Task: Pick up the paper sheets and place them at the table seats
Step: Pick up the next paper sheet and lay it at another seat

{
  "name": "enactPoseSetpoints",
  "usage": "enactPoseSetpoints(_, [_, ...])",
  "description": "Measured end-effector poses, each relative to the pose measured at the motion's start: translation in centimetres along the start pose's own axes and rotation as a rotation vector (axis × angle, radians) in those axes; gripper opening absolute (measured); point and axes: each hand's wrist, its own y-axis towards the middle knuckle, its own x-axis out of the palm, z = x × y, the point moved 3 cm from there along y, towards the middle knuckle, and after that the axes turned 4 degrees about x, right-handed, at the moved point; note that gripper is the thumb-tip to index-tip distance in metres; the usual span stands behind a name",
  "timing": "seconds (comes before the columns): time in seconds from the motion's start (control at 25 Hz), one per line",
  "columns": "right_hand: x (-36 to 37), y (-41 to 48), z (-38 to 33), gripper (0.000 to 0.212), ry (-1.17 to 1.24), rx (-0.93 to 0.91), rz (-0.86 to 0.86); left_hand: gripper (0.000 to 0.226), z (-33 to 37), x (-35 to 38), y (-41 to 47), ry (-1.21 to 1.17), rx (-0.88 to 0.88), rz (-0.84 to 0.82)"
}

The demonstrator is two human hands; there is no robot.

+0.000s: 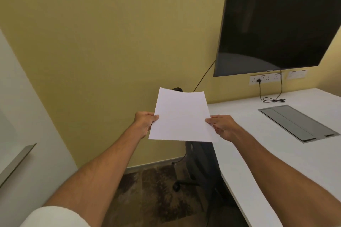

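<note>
Left hand, right hand pinch paper sheets in air beside white table.

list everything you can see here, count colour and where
white paper sheets: count unclear, white, held in the air between both hands
white rectangular table: one, white, right
grey metal cable hatch: one, grey, set in the tabletop
black wall-mounted screen: one, black, upper right wall
white socket strips: two, white, under the screen
black cable: one, black, coiled on the table
dark office chair: one, dark, under the table edge
left hand: pinching the left edge
right hand: pinching the right edge
</note>
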Motion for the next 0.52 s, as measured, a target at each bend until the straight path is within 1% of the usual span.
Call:
enactPoseSetpoints(0.16, [-1.3, 4.9, -0.9, 0.029, 0.104, 0.01, 0.117, 0.014, 1.6, 4.6, 7.0, 0.035, 0.017, -0.135])
enactPoseSetpoints(0.44, [-4.2, 10.8, -3.2, 0.025, 0.254, -0.036, 0.35, 0.012, 4.8, 14.0, 16.8, 0.092, 0.062, -0.399])
enactPoseSetpoints(0.52, [-5.6, 11.8, -3.5, 0.018, 0.277, -0.031, 0.432, 0.012, 5.1, 17.0, 18.9, 0.12, 0.057, -0.467])
